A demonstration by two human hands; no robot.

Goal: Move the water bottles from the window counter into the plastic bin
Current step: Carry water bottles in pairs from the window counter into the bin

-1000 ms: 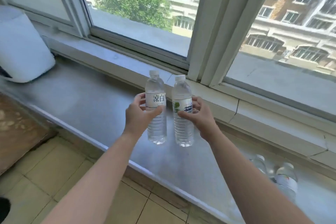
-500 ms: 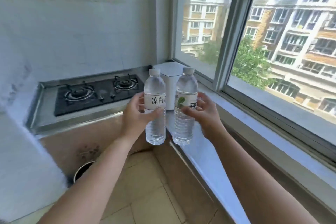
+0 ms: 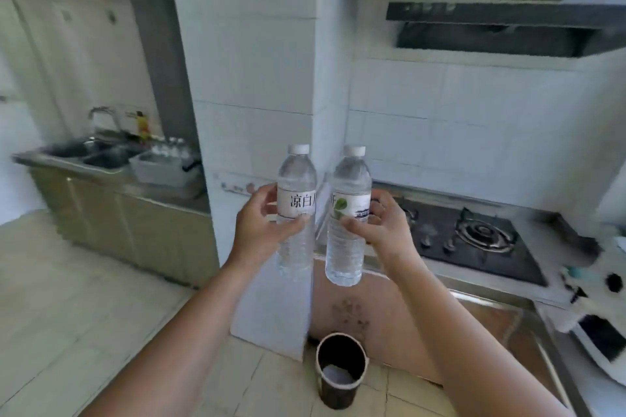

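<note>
Gripping upright, ribbed clear-plastic bottles: left hand (image 3: 259, 225) one bottle (image 3: 295, 210), right hand (image 3: 384, 225) another (image 3: 349, 217), above round dark bucket (image 3: 341, 370).

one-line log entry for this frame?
phase: carry | left hand: holds left bottle upright | right hand: holds right bottle upright | plastic bin: by sink, far left, bottles inside

Both arms reach forward, each hand closed around something held upright.

The left hand (image 3: 261, 225) has its thumb (image 3: 298, 222) wrapped across the front and its fingers (image 3: 262, 198) curled behind. The right hand (image 3: 381, 227) mirrors it: thumb (image 3: 350, 222) in front, fingers (image 3: 376, 206) bent around the far side. Forearms are bare, wrists nearly level, and the knuckles face outward, with the two thumbs just apart.
</note>
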